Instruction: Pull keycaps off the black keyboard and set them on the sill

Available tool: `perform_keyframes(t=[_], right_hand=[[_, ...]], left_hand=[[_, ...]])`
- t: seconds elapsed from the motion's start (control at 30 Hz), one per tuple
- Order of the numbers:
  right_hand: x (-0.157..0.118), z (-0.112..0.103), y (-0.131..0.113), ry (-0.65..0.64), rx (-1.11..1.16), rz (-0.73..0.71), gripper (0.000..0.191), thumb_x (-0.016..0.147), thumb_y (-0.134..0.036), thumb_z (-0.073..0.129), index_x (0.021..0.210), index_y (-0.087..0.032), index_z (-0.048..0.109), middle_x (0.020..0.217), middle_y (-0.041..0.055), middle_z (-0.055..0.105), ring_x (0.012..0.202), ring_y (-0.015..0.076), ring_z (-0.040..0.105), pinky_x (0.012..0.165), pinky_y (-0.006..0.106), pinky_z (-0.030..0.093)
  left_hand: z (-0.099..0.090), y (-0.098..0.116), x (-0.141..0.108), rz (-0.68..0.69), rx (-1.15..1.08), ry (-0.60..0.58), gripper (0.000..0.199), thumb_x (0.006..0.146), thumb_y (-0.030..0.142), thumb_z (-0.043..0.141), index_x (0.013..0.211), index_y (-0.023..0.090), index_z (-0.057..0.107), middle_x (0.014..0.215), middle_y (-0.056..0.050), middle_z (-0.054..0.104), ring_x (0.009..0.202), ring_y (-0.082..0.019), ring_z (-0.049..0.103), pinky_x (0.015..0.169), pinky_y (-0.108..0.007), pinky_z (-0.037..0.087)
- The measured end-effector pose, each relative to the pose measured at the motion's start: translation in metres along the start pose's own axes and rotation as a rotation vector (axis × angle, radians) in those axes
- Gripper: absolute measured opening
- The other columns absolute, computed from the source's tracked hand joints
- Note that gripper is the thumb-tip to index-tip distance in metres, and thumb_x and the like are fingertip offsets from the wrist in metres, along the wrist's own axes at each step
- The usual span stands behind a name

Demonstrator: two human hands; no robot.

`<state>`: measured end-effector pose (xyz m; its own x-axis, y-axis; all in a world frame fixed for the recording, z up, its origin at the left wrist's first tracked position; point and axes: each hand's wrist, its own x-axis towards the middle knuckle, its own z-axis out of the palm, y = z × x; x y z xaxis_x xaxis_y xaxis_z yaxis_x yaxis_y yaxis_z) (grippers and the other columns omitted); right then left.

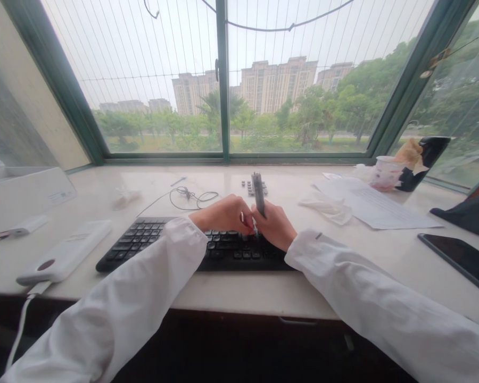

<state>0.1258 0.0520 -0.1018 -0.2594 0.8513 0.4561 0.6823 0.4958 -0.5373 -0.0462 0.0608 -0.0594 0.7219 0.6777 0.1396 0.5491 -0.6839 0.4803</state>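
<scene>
A black keyboard (133,239) lies on the white sill-like desktop, its cable at the back. My right hand (277,226) is closed round a dark, narrow tool handle (258,194) that stands nearly upright. The tool's lower end is hidden by my fingers, over the right part of the keyboard. Just to the left, my left hand (225,213) is bent down with its fingers pinched at the keys, close to my right hand. Whatever those fingers hold cannot be made out. Behind the hands sit several small loose keycaps (249,189).
A coiled thin cable (189,198) lies behind the keyboard. At left are a white power bank (69,252) and a white box (27,191). To the right lie crumpled tissue (335,210), paper sheets (383,205), a paper cup (386,173) and a phone (463,258). Windows rise behind.
</scene>
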Motion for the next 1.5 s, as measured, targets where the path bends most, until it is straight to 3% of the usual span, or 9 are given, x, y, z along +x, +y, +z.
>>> perform_keyframes(t=[0.17, 0.37, 0.6, 0.83, 1.03, 1.2, 1.33, 1.5], right_hand=[[-0.002, -0.004, -0.001, -0.032, -0.031, -0.074, 0.021, 0.091, -0.030, 0.038, 0.078, -0.022, 0.053, 0.071, 0.0012, 0.062, 0.060, 0.0157, 0.052, 0.057, 0.026, 0.031], [-0.005, -0.009, 0.001, -0.091, -0.027, -0.181, 0.017, 0.092, -0.033, 0.042, 0.087, -0.023, 0.054, 0.073, 0.0008, 0.062, 0.061, 0.0165, 0.054, 0.059, 0.025, 0.033], [-0.004, -0.008, 0.002, -0.121, 0.031, -0.238, 0.019, 0.093, -0.035, 0.042, 0.090, -0.021, 0.055, 0.075, 0.0018, 0.064, 0.063, 0.0164, 0.056, 0.062, 0.025, 0.036], [0.003, -0.004, -0.001, -0.113, 0.131, -0.031, 0.026, 0.090, -0.029, 0.040, 0.068, -0.021, 0.051, 0.060, -0.0006, 0.060, 0.056, 0.0137, 0.054, 0.057, 0.024, 0.036], [0.004, -0.011, -0.005, -0.172, 0.189, 0.064, 0.038, 0.092, -0.040, 0.041, 0.061, -0.020, 0.049, 0.051, -0.0001, 0.056, 0.056, 0.0148, 0.054, 0.059, 0.026, 0.036], [0.002, -0.020, -0.006, -0.197, 0.191, 0.038, 0.055, 0.095, -0.059, 0.030, 0.068, -0.020, 0.057, 0.065, 0.0032, 0.063, 0.065, 0.0171, 0.056, 0.064, 0.028, 0.036], [0.003, -0.023, -0.002, -0.207, 0.131, 0.038, 0.062, 0.095, -0.064, 0.022, 0.071, -0.021, 0.060, 0.075, 0.0036, 0.064, 0.072, 0.0188, 0.056, 0.070, 0.030, 0.036], [0.005, -0.022, 0.005, -0.068, 0.291, 0.094, 0.059, 0.092, -0.068, 0.026, 0.078, -0.021, 0.058, 0.080, 0.0034, 0.062, 0.073, 0.0177, 0.052, 0.069, 0.030, 0.036]], left_hand=[[-0.006, -0.006, -0.003, 0.031, -0.030, -0.016, 0.014, 0.071, 0.029, 0.075, 0.078, 0.017, 0.077, 0.066, 0.000, 0.071, 0.055, -0.008, 0.058, 0.056, -0.017, 0.041], [-0.012, -0.010, -0.005, -0.068, 0.000, -0.063, 0.022, 0.073, 0.037, 0.073, 0.083, 0.017, 0.076, 0.062, 0.002, 0.067, 0.048, -0.005, 0.052, 0.050, -0.016, 0.036], [-0.007, -0.008, -0.003, -0.134, -0.030, -0.064, 0.025, 0.071, 0.041, 0.073, 0.077, 0.017, 0.075, 0.057, 0.002, 0.065, 0.049, -0.008, 0.056, 0.051, -0.017, 0.040], [-0.004, -0.009, -0.002, -0.158, -0.109, -0.063, 0.031, 0.062, 0.045, 0.080, 0.080, 0.020, 0.078, 0.062, 0.001, 0.068, 0.048, -0.008, 0.054, 0.048, -0.019, 0.038], [-0.003, -0.004, -0.003, -0.189, -0.097, -0.057, 0.030, 0.067, 0.047, 0.077, 0.080, 0.020, 0.078, 0.058, 0.002, 0.066, 0.047, -0.009, 0.055, 0.049, -0.019, 0.039], [-0.002, -0.003, -0.002, -0.084, -0.092, -0.040, 0.033, 0.069, 0.051, 0.075, 0.082, 0.020, 0.077, 0.073, 0.001, 0.071, 0.054, -0.008, 0.057, 0.053, -0.019, 0.039], [0.001, -0.005, -0.001, -0.035, -0.050, 0.018, 0.032, 0.070, 0.051, 0.074, 0.079, 0.021, 0.077, 0.073, 0.000, 0.072, 0.058, -0.009, 0.056, 0.057, -0.019, 0.040], [0.001, -0.003, 0.001, -0.021, -0.075, 0.057, 0.034, 0.072, 0.052, 0.073, 0.085, 0.021, 0.079, 0.074, -0.002, 0.073, 0.054, -0.008, 0.055, 0.057, -0.020, 0.042]])
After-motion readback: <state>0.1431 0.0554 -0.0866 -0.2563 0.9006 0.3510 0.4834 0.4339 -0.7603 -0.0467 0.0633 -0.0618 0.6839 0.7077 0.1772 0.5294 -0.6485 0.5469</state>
